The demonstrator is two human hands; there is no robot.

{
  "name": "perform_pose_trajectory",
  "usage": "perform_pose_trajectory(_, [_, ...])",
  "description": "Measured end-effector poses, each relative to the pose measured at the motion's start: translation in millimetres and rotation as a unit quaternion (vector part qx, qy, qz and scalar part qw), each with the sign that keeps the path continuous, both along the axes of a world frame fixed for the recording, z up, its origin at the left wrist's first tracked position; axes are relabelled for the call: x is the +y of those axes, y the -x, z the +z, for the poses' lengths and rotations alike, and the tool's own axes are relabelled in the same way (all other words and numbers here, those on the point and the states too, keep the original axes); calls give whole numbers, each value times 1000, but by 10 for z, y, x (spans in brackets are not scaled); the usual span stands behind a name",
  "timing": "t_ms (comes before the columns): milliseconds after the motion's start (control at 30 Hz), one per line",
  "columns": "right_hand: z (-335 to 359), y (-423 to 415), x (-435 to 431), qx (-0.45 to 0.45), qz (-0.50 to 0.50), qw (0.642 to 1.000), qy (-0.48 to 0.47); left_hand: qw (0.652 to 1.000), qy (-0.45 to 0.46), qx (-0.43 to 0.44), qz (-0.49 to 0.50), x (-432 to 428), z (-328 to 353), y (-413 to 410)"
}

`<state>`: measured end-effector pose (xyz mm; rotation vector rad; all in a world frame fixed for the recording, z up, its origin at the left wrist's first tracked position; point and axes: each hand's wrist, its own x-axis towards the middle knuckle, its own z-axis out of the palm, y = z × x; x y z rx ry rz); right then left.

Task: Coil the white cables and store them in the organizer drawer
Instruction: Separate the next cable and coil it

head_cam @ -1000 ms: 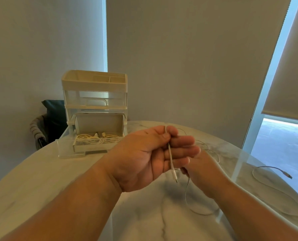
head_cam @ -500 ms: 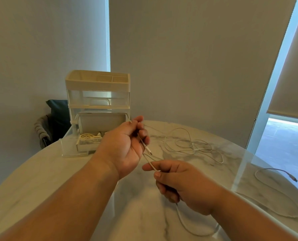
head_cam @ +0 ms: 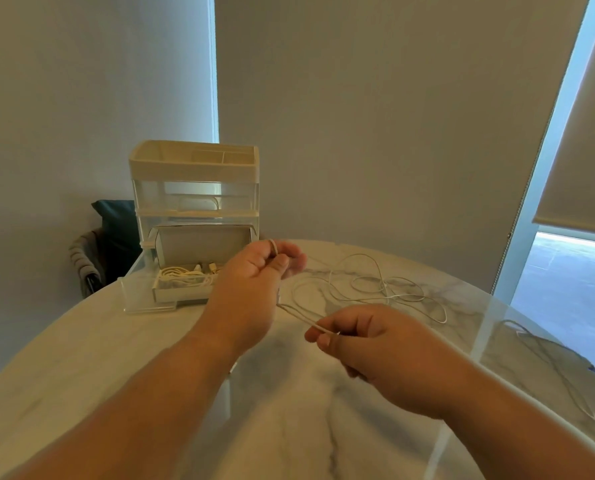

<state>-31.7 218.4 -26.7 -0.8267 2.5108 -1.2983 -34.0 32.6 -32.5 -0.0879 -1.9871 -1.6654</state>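
White cable point(head_cam: 384, 289) is pinched at two spots. Left fingers point(head_cam: 280, 263) are curled, thumb against forefinger, and a small loop of the cable is seen over the top of them. Right fingers point(head_cam: 320, 337) are closed thumb-to-forefinger on the same cable, with the others tucked under. A short run is stretched between left hand point(head_cam: 254, 282) and right hand point(head_cam: 375, 344), both held above the table point(head_cam: 81, 358). The rest of the cable is left in loose, tangled loops on the tabletop, beyond the right hand.

Tabletop is rounded, pale marble with grey veins. A second cable point(head_cam: 549, 358) is laid in a long loop near the right edge, well apart from the first.

Organizer point(head_cam: 194, 188) is set at the far left of the table: cream top tray, clear tiers. Its bottom drawer point(head_cam: 181, 294) is pulled out, and coiled cables point(head_cam: 181, 273) are seen inside it.

A chair point(head_cam: 84, 265) with a dark cushion point(head_cam: 116, 220) is placed behind the table, against a plain grey wall point(head_cam: 375, 116). A bright window strip point(head_cam: 214, 64) is seen above the organizer. A roller blind point(head_cam: 583, 150) is partly lowered at right.
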Motion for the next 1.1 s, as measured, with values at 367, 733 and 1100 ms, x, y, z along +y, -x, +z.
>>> perform_pose_trajectory(367, [97, 94, 109, 209, -106, 971, 47, 959, 270, -34, -80, 189, 0, -126])
perform_pose_trajectory(733, [89, 180, 136, 318, -110, 940, 54, 961, 218, -111, -131, 310, 13, -169])
perform_pose_trajectory(1100, [125, 133, 142, 316, -73, 944, 60, 948, 92, -191, -237, 297, 81, -214])
